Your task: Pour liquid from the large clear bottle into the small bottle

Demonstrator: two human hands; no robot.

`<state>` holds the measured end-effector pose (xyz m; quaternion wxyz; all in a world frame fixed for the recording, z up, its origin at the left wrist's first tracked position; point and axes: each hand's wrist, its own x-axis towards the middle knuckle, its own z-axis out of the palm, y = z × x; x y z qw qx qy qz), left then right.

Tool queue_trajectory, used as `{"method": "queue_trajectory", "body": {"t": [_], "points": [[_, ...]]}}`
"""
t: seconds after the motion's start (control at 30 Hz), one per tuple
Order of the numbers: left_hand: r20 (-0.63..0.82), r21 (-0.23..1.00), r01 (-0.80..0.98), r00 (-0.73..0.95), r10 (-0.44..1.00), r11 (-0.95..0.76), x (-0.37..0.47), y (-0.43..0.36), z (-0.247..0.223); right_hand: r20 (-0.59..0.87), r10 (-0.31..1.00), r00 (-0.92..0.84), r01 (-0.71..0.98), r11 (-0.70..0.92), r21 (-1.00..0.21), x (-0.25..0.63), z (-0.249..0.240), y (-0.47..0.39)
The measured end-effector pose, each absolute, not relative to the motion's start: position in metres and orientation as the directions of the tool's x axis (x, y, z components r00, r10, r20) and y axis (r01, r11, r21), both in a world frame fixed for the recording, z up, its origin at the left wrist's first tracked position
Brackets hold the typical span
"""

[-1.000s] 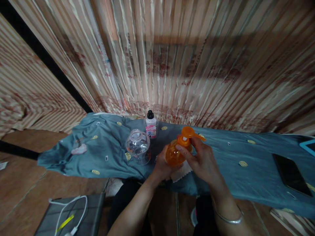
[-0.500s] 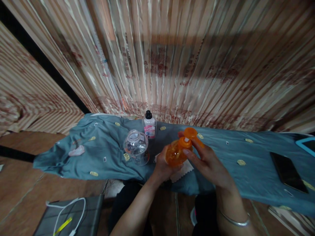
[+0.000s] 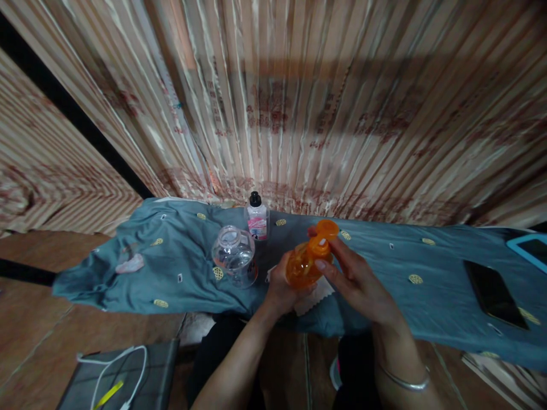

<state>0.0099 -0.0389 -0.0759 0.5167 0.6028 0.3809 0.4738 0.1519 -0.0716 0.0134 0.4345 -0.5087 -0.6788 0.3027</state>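
Observation:
An orange see-through bottle (image 3: 302,269) is tilted above the cloth, its round orange flip lid (image 3: 327,229) standing open. My left hand (image 3: 285,289) is wrapped round the bottle's body from the left. At the bottle's neck, my right hand (image 3: 352,274) is closed on the orange cap (image 3: 318,249), thumb in front and fingers by the lid. Under the hands lies a white cloth piece with a zigzag edge (image 3: 314,299). To the left stands a clear, wide-mouthed plastic jar (image 3: 235,257). Behind it is a clear bottle with a black cap and pink label (image 3: 257,221).
The surface is covered by a blue-green sheet (image 3: 376,307). A black phone (image 3: 494,293) and a blue-edged device (image 3: 530,250) lie at the right. Behind hangs a striped curtain (image 3: 290,68). A white cable (image 3: 115,359) rests on a grey box at lower left.
The whole view has shifted slightly. Both hands keep their places on the orange bottle, and the right fingers have moved only a little by the lid. The other things have not moved.

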Motion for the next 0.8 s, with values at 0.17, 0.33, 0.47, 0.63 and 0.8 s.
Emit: {"method": "queue_trajectory", "body": {"t": [0.17, 0.33, 0.47, 0.63, 0.8], "points": [[0.168, 0.986, -0.035, 0.277, 0.946, -0.165, 0.009, -0.039, -0.076, 0.326, 0.93, 0.168, 0.532, 0.193, -0.824, 0.138, 0.011, -0.068], [0.182, 0.983, -0.04, 0.272, 0.945, -0.178, 0.009, -0.039, -0.074, 0.331, 0.94, 0.089, 0.44, 0.261, -0.859, 0.14, 0.014, -0.069], [0.185, 0.983, -0.052, 0.274, 0.944, -0.178, 0.009, -0.039, -0.072, 0.283, 0.953, -0.109, 0.429, 0.302, -0.851, 0.15, 0.017, -0.072], [0.175, 0.984, -0.023, 0.281, 0.944, -0.175, 0.008, -0.04, -0.075, 0.33, 0.92, 0.21, 0.518, 0.182, -0.836, 0.136, 0.012, -0.069], [0.181, 0.982, -0.007, 0.289, 0.94, -0.186, 0.007, -0.039, -0.075, 0.309, 0.951, 0.021, 0.329, 0.285, -0.9, 0.141, 0.014, -0.071]]}}
